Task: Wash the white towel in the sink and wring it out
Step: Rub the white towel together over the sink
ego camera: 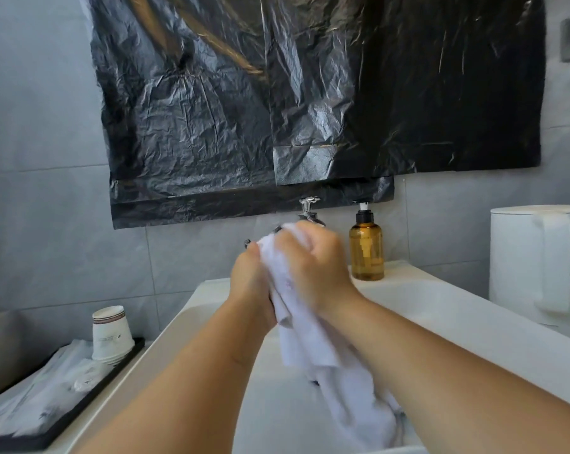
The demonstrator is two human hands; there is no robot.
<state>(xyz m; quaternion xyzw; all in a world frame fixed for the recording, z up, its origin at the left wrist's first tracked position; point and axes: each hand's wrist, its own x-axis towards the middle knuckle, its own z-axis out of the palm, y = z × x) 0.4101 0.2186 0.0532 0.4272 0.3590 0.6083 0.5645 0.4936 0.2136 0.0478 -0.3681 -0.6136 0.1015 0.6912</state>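
While both hands work above the basin: one white towel (306,339) is bunched between them, its tail hanging into the sink (441,306).
Left hand (249,283): fingers clenched round the towel.
Right hand (313,260): fingers wrapped over the top, likely so the two can rub or twist it.
Count: one tap (309,209), one amber bottle (367,250), one stack of paper cups (111,335).

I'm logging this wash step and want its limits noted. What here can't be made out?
Head view:
- Faucet spout and any running water: hidden behind both hands and the white towel.
- Sink drain: covered by towel and forearms.
- Amber pump bottle label: blurred.
- Left hand, right hand fingertips: buried in cloth.
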